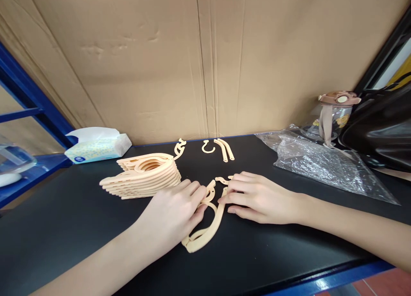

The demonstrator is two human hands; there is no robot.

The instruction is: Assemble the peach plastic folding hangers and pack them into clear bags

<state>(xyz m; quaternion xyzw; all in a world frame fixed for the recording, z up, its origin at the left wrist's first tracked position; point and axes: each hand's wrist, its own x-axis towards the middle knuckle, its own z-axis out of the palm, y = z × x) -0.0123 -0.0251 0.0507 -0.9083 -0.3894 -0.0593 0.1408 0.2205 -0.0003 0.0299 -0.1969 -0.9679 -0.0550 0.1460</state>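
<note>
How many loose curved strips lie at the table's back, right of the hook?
2, side by side: the left strip nearer the hook, the right strip just beyond it. I see no others there.

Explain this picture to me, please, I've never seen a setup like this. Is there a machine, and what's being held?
No machine shows here: the hands are a person's own, bare. There's just one picture, from a camera worn on that person's head, looking forward and down.

The left hand holds curved beige pieces over the black table. The right hand's fingertips touch their upper end; whether they grip is hard to tell. The right hand is beside it.

Further back are a beige stack, a loose hook and two slim strips. A tissue pack sits at left, a clear plastic sheet at right.
</note>
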